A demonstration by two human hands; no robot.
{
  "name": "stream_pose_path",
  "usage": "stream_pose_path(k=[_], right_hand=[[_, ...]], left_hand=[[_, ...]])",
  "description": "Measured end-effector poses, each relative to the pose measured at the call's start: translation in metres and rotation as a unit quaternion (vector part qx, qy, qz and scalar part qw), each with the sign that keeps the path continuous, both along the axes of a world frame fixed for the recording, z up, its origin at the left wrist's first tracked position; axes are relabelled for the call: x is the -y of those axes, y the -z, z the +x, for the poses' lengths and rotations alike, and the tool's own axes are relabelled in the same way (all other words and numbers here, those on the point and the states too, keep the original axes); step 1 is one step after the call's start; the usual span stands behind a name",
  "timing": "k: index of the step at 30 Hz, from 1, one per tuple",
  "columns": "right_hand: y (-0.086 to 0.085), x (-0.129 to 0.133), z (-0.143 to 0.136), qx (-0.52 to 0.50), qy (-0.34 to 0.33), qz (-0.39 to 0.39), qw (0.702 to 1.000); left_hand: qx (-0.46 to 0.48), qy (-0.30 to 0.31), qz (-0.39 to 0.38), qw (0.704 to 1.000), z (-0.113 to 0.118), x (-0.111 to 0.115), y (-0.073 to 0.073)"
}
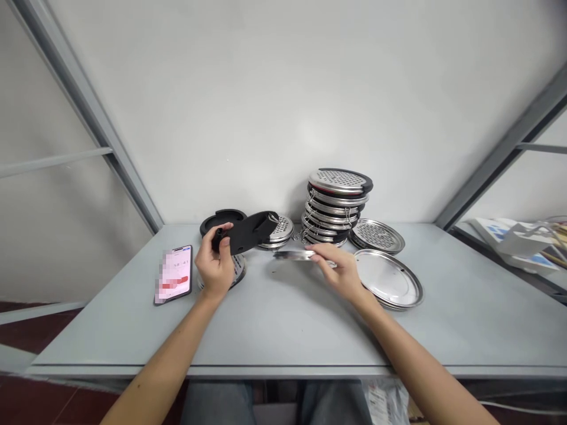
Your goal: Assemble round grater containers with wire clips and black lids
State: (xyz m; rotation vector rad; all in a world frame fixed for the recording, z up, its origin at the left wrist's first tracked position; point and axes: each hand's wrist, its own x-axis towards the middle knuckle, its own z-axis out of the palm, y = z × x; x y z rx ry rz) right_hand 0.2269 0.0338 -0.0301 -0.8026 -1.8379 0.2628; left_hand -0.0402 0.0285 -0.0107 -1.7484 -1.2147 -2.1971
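Observation:
My left hand (215, 260) grips a black rounded plastic piece (248, 232), raised above the table and tilted, with a small metal wire part at its far right end. In my right hand (339, 268), thumb and fingers pinch a thin round metal disc (295, 255), seen nearly edge-on. The two pieces are apart. Beneath my left hand lies a perforated metal disc (240, 268), partly hidden. Just right of my right hand is a stack of plain metal discs (390, 277) with raised rims.
A tall stack of perforated discs (339, 203) with wire clips stands at the back. Other perforated discs (376, 236) lie beside it. Smaller perforated discs (281, 230) and black round pieces (230, 215) sit behind my left hand. A phone (175, 274) lies at the left.

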Motion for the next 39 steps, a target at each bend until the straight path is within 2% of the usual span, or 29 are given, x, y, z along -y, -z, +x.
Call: stream_pose_path(k=[4,6,9,13,16,19,21,23,25,28,30,31,35,39], right_hand=[[0.003,0.009,-0.017,0.095,-0.119,0.052,0.987],[0.007,0.012,-0.025,0.148,-0.154,0.071,0.974],[0.013,0.016,-0.033,0.222,-0.171,0.078,0.957],[0.016,0.021,-0.037,0.278,-0.161,0.053,0.946],[0.013,0.021,-0.037,0.266,-0.165,0.02,0.95],[0.011,0.017,-0.033,0.205,-0.167,-0.03,0.964],[0.01,0.011,-0.029,0.137,-0.125,-0.085,0.979],[0.01,0.004,-0.024,0.049,-0.075,-0.171,0.981],[0.008,-0.003,-0.02,-0.056,-0.084,-0.277,0.956],[0.003,-0.008,-0.016,-0.21,-0.179,-0.409,0.87],[-0.002,-0.007,-0.016,-0.27,-0.226,-0.46,0.815],[-0.004,-0.006,-0.016,-0.284,-0.238,-0.473,0.799],[-0.008,-0.002,-0.016,-0.301,-0.236,-0.489,0.784],[-0.006,-0.004,-0.013,-0.332,-0.23,-0.504,0.763]], left_hand=[[-0.045,0.004,-0.009,0.999,-0.001,0.001,0.005],[-0.082,0.011,-0.014,0.996,0.0,0.003,0.008],[-0.128,0.039,0.001,0.991,0.003,0.007,0.008],[-0.199,0.059,0.042,0.977,0.009,0.012,0.005],[-0.234,0.066,0.057,0.968,0.011,0.013,0.003],[-0.238,0.1,0.076,0.963,0.01,0.013,0.0],[-0.241,0.129,0.089,0.958,0.009,0.013,-0.002],[-0.248,0.151,0.102,0.952,0.008,0.013,-0.004],[-0.259,0.162,0.113,0.945,0.009,0.013,-0.003],[-0.291,0.175,0.115,0.934,0.01,0.013,0.0],[-0.317,0.188,0.109,0.923,0.011,0.013,0.001],[-0.329,0.194,0.11,0.918,0.012,0.013,0.001],[-0.352,0.204,0.127,0.905,0.017,0.014,0.002],[-0.367,0.205,0.101,0.902,0.018,0.015,0.003]])
